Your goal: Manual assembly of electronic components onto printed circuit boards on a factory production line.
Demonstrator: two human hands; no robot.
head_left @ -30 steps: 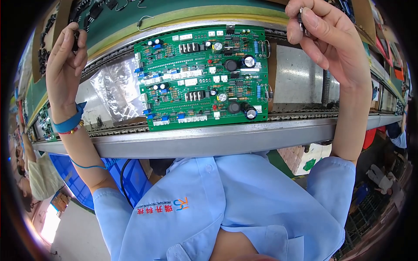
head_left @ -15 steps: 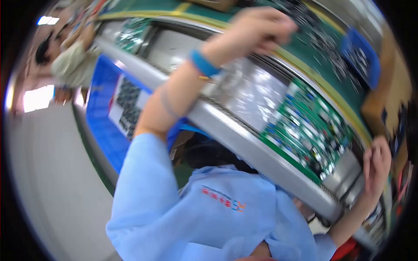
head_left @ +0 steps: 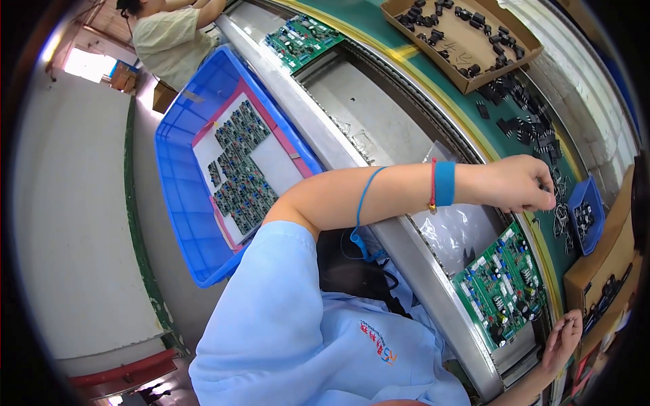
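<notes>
My left hand, with a blue band at its wrist, reaches across the line over the green mat. Its fingers are curled together; what they hold, if anything, is hidden. Close to the fingertips lie thin pale looped wire parts and a small blue bin of little dark parts. My right hand is beside the lower corner of a green circuit board, fingers bent and fingertips together. Whatever is in its pinch is too small to make out. The board lies on the line, populated with many components.
A cardboard tray of black parts sits at the far side, with loose black connectors near it. Another board lies up the line. At left stands a blue crate of small boards. A person works beyond it.
My left hand has swung right and nearer, toward the wire parts and blue bin. My right hand stays near the board's corner. The view has turned, bringing the crate and cardboard tray further in.
</notes>
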